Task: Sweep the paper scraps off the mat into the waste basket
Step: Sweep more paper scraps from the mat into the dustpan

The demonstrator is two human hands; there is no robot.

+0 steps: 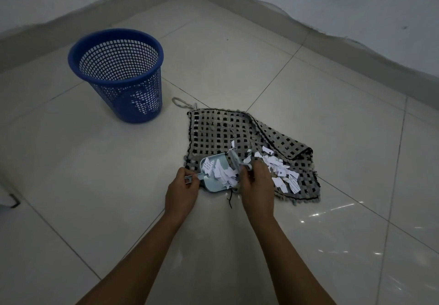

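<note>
On the floor: pale glossy tiles [237, 62]; a woven black-and-grey checked mat [228, 129] lies rumpled, right side folded over
Left hand: left hand [181, 193] has fingers curled round the handle of a small light-blue dustpan [211, 174]; pan sits on the mat's near-left corner
Right hand: right hand [257, 186] grips a little brush [235, 161], fingers wrapped round its handle; bristles sit at the pan's mouth and look blurred
Scraps: some paper scraps [282, 174] already piled in the pan; the rest lie on the mat just right of the brush
Writing: faint printed lines on a few scraps, way too small to read; no brand visible anywhere
Basket: blue mesh waste basket [118, 74] stands upright, well apart to the far left of the mat
</note>
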